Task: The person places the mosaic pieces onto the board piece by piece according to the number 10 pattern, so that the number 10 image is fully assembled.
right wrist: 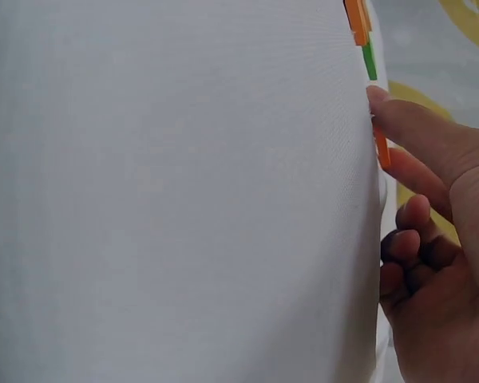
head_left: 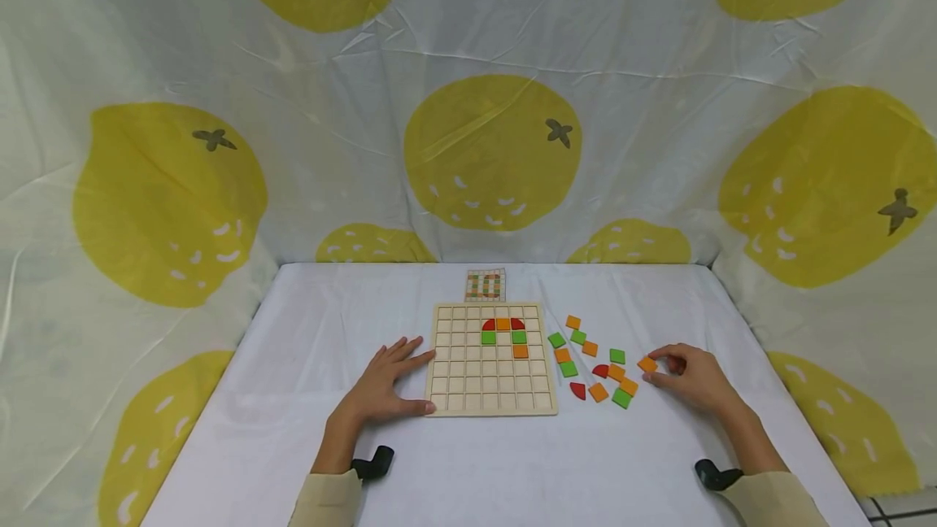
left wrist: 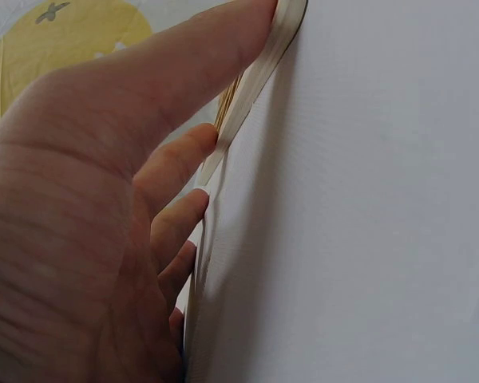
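Observation:
My left hand (head_left: pixel 390 381) lies with spread fingers at the left edge of a wooden grid board (head_left: pixel 492 412). In the left wrist view its thumb (left wrist: pixel 184 72) touches the board's side. Toward the board's upper right sit two red quarter-circle tiles, a green tile (head_left: pixel 488 338), another green one and two orange tiles, one of them lowest (head_left: pixel 520 351). At the right of the loose tiles, my right hand (head_left: pixel 691 376) pinches an orange square tile (head_left: pixel 647 364) between thumb and index finger. The right wrist view shows that orange tile (right wrist: pixel 382 146) edge-on, with the other fingers curled.
Loose orange, green and red tiles lie right of the board, among them a green square (head_left: pixel 621 398) and a red quarter-circle (head_left: pixel 577 391). A small pattern card (head_left: pixel 485 285) lies behind the board. White cloth (head_left: pixel 542 470) covers the table; a lemon-print curtain (head_left: pixel 644 161) hangs behind.

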Demonstrator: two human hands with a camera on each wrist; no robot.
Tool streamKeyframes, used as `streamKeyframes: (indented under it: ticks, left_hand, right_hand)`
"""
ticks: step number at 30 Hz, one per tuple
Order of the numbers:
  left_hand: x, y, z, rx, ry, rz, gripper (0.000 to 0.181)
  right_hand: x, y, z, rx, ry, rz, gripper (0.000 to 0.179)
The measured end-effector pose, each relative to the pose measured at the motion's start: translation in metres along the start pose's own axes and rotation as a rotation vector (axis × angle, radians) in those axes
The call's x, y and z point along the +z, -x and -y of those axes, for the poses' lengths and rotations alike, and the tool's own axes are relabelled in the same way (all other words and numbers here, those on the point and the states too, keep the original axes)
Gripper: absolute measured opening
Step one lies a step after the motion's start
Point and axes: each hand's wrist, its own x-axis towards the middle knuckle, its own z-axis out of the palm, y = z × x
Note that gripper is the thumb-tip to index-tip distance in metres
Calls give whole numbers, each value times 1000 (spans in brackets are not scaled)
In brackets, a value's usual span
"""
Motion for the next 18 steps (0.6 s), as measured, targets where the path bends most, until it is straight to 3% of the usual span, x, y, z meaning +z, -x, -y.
streamKeyframes:
  ticks: [9, 18]
  left_hand:
    - [0, 0, 1, -6, -1, 10, 92]
    - [1, 0, 1, -13, -7, 14, 92]
  right_hand:
    - [1, -2, -3, -23, -28, -16, 31]
    - [6, -11, 16, -67, -108, 15, 30]
